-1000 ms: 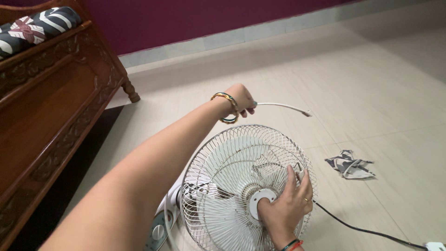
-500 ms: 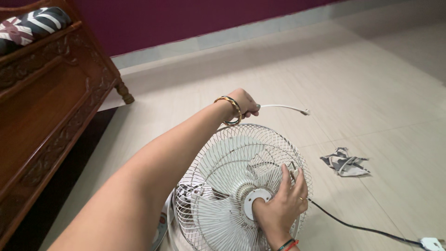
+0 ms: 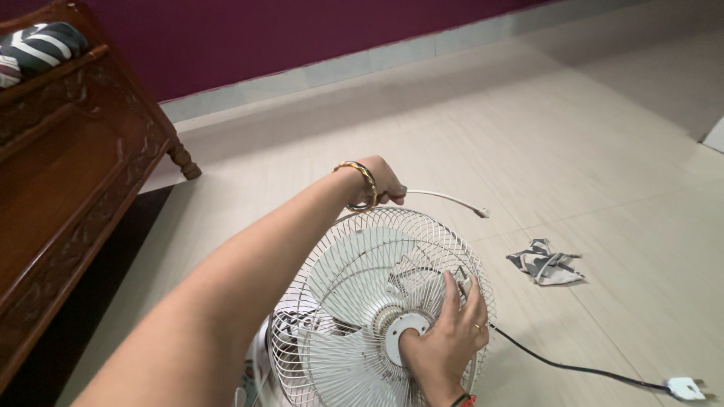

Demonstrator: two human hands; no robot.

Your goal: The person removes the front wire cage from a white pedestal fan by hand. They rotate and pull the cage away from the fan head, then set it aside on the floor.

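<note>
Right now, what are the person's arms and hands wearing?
Both arms are bare, with no sleeves. The left hand has a gold bangle with dark bands at its wrist. The right hand wears a thin gold ring and a dark and red wrist band.

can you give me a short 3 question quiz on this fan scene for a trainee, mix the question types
1. True or false: the right hand rests on the front grille of the white fan.
2. Multiple choice: the left hand grips
A. a thin white curved strip that runs along the rim
B. the black cord
C. the crumpled cloth
3. Fill in: the black cord ends in a white ____ that lies on the tiled floor.

Key:
1. True; the palm lies by the round hub, the fingers spread over the wires.
2. A; its far end sticks out free of the grille.
3. plug
</note>
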